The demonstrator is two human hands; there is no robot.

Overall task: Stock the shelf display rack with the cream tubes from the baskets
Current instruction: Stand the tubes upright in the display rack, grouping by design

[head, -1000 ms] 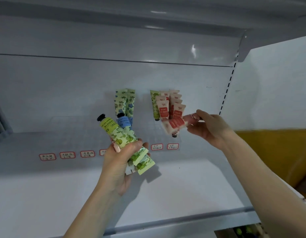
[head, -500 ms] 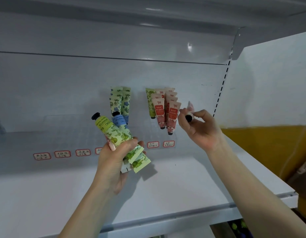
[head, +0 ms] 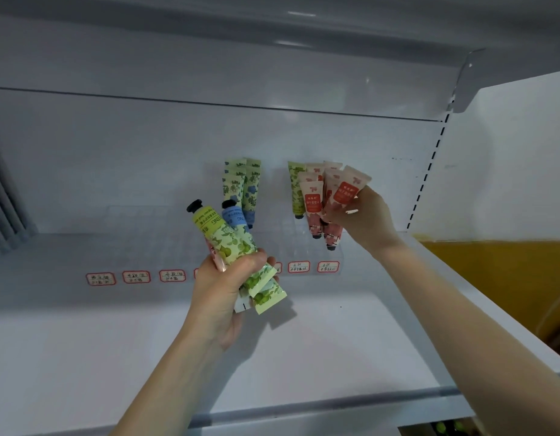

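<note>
My left hand (head: pixel 223 292) grips a bunch of cream tubes (head: pixel 229 243), green and blue with black caps pointing up-left, held above the white shelf (head: pixel 115 341). My right hand (head: pixel 362 218) pinches a pink tube with a red label (head: pixel 347 188), cap down, at the right end of the clear display rack (head: pixel 146 221). Several pink tubes (head: pixel 313 202) and a green one (head: pixel 296 190) stand there, cap down. Further left in the rack stand green and blue floral tubes (head: pixel 242 184).
Red-bordered price labels (head: pixel 137 276) line the rack's front. The rack's left slots hold nothing. An upper shelf (head: pixel 272 33) hangs overhead. A white side panel and a yellow surface (head: pixel 492 272) lie to the right. The shelf's front lip (head: pixel 335 407) runs below my arms.
My right hand has turned the pink tube cap down and moved it left against the pink row in the rack. My left hand stayed in place with its bunch.
</note>
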